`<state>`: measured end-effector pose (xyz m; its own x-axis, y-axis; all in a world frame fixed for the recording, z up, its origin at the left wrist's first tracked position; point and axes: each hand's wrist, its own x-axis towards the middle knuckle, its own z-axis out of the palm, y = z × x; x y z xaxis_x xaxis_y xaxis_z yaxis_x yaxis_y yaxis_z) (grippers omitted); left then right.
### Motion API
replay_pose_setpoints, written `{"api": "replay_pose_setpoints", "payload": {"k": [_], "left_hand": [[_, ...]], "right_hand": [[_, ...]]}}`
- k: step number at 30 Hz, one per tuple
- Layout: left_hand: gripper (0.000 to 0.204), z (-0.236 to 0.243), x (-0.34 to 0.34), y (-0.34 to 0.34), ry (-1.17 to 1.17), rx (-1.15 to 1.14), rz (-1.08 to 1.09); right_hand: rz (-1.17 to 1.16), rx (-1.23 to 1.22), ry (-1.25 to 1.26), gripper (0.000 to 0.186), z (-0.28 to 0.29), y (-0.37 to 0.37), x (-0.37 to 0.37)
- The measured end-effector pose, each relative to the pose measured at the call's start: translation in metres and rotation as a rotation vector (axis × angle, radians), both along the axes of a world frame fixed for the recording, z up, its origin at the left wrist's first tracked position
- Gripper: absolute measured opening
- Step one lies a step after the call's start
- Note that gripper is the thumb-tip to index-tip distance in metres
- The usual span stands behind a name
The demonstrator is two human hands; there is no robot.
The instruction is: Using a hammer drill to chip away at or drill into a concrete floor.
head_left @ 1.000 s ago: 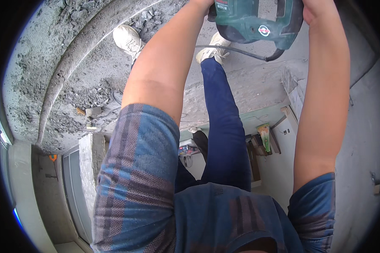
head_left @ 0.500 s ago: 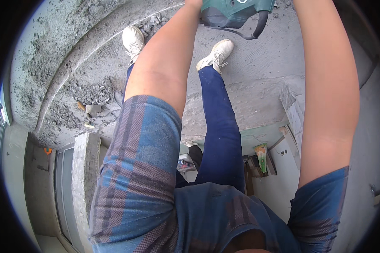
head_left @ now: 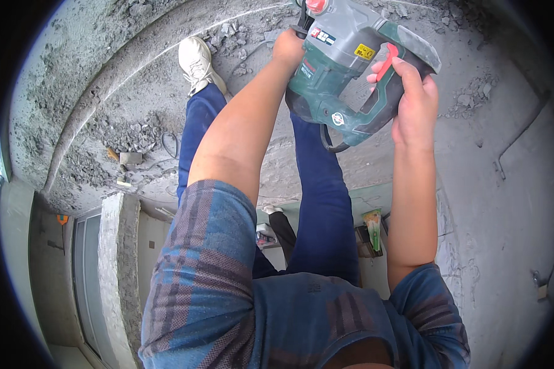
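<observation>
The left hand (head_left: 289,48) is closing around the black side handle (head_left: 300,28) of a green and grey power drill (head_left: 335,71), its fingers mostly hiding from view. The right hand (head_left: 414,101) is curling around the rear handle, its fingertips showing through the opening beside the red trigger (head_left: 387,61); whether they are pressing it, one cannot tell. The drill is sitting between both hands, and its black cord (head_left: 332,146) is looping below and left of the right hand.

Well below the right hand, just left of its forearm, a green and yellow bag (head_left: 373,229) is standing; its contents are not showing clearly.

Between the hands, a yellow label (head_left: 364,51) with dark print and a dark label (head_left: 322,35) with pale print are marking the grey casing. Pale lettering is running along the green body, and a round white sticker (head_left: 337,119) is sitting left of the right wrist.
</observation>
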<state>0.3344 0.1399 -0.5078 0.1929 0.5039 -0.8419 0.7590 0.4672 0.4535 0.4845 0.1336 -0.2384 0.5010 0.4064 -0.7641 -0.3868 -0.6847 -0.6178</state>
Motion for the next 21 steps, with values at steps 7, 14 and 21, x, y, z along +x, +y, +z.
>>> {"api": "replay_pose_setpoints", "payload": {"k": [7, 14, 21], "left_hand": [[0.052, -0.032, -0.02, 0.019, -0.127, -0.034, 0.046], [0.044, -0.077, 0.047, 0.029, -0.153, 0.001, 0.078], [0.044, -0.072, 0.092, 0.074, -0.18, 0.065, 0.151]], "right_hand": [[0.029, 0.082, -0.081, 0.028, -0.007, 0.037, -0.02], [0.177, -0.057, -0.256, 0.026, -0.013, 0.119, 0.01], [0.426, -0.257, -0.194, 0.023, -0.042, 0.236, 0.06]]}}
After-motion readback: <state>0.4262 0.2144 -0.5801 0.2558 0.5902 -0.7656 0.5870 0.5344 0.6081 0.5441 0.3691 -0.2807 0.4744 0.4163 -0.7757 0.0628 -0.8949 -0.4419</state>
